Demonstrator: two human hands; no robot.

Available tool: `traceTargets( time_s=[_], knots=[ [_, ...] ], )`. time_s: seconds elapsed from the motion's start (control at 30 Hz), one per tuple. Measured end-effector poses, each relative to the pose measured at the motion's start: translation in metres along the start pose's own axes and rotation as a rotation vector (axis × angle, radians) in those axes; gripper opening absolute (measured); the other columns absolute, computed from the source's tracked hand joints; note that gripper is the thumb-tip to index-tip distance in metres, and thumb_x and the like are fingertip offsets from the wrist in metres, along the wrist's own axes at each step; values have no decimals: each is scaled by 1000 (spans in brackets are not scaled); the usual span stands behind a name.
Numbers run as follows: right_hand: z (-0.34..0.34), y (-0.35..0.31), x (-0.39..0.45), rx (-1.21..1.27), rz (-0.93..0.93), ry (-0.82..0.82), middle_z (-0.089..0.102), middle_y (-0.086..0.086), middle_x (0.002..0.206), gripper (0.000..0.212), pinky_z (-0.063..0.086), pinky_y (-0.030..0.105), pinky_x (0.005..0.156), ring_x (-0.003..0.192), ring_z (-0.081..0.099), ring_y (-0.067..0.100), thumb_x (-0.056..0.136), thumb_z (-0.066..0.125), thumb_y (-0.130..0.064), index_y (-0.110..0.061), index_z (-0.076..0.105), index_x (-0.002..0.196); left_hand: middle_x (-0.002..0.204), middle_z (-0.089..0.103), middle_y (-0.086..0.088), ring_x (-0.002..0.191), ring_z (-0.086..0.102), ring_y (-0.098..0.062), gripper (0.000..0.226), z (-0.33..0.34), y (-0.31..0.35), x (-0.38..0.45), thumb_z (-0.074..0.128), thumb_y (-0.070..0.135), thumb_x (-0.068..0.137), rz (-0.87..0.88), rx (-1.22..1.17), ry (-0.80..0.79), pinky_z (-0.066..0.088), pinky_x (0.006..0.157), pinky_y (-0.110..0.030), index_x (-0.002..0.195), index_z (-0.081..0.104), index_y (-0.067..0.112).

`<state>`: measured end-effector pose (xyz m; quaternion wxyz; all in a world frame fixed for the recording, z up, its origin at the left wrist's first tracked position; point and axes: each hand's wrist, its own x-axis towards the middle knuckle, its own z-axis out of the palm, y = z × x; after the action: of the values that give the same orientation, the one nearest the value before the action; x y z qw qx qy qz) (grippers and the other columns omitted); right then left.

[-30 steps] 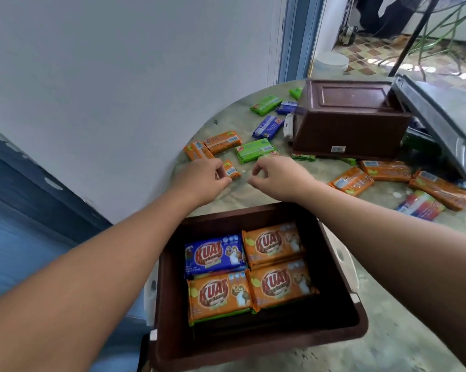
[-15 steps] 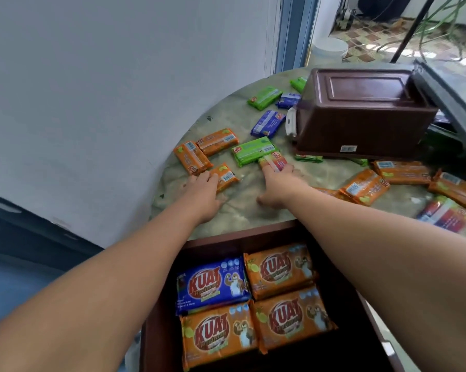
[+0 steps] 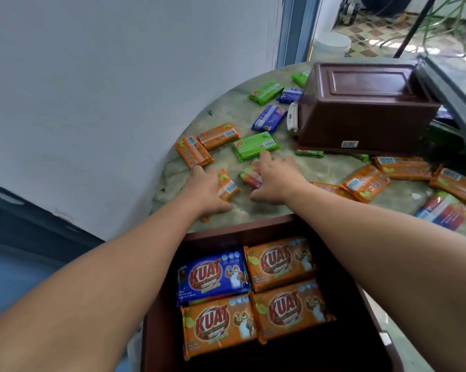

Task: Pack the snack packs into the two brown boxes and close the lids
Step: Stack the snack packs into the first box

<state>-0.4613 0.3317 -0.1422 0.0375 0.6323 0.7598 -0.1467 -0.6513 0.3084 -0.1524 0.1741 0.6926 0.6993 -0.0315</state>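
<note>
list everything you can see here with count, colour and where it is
open brown box: 1, brown, nearest edge of the table
packs in the open box: 4, one blue, three orange, flat in two rows
second brown box: 1, brown, far right, resting bottom up
loose orange packs: at least 7, left and right of the hands
green packs: at least 3, mid and far table
blue packs: 2, left of the second box
red-and-blue pack: 1, right edge
table: 1, greenish marbled, round
left hand: on an orange pack
right hand: on a reddish pack
</note>
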Motion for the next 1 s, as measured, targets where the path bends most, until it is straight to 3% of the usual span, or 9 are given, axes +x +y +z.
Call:
traceTargets(
  time_s=[0.13, 0.3, 0.47, 0.67, 0.83, 1.0],
  knots=[
    [-12, -9, -16, 199, -97, 148, 50, 9, 135, 86, 53, 42, 87, 113, 59, 33, 73, 74, -50, -16, 38, 144, 114, 51, -5, 87, 61, -24, 75, -22, 2, -15, 78, 56, 67, 40, -119, 164, 59, 71, -42, 123, 39, 24],
    [-37, -9, -43, 318, -138, 333, 58, -2, 129, 86, 50, 37, 88, 112, 61, 21, 77, 70, -72, -28, 44, 147, 98, 55, 4, 84, 58, -24, 72, -51, 4, -47, 70, 57, 75, 66, -114, 374, 52, 73, -37, 131, 39, 24],
    [-39, -8, -84, 362, -180, 429, 58, -8, 118, 79, 50, 34, 82, 105, 62, 17, 77, 71, -70, -31, 48, 142, 96, 52, 6, 83, 58, -23, 70, -65, 7, -92, 68, 58, 77, 148, -39, 441, 55, 72, -39, 133, 39, 27],
    [-45, -4, -137, 327, -284, 590, 60, -4, 128, 82, 55, 39, 81, 102, 66, 23, 77, 72, -63, -26, 43, 145, 103, 60, 3, 83, 62, -22, 69, -61, 14, -156, 67, 66, 75, 242, -29, 503, 55, 68, -38, 128, 39, 32],
    [-38, 7, -172, 224, -379, 351, 59, -4, 132, 85, 55, 39, 83, 106, 65, 24, 75, 70, -68, -29, 42, 145, 102, 57, 4, 83, 60, -23, 74, -43, 15, -208, 71, 60, 74, 264, -22, 433, 52, 67, -38, 133, 33, 36],
    [-10, 20, -207, 132, -433, 147, 56, -10, 135, 84, 55, 40, 83, 110, 64, 20, 73, 66, -72, -37, 37, 144, 98, 51, 8, 85, 58, -17, 69, -4, 8, -243, 71, 59, 75, 303, 2, 257, 43, 65, -34, 131, 37, 35]
  ],
)
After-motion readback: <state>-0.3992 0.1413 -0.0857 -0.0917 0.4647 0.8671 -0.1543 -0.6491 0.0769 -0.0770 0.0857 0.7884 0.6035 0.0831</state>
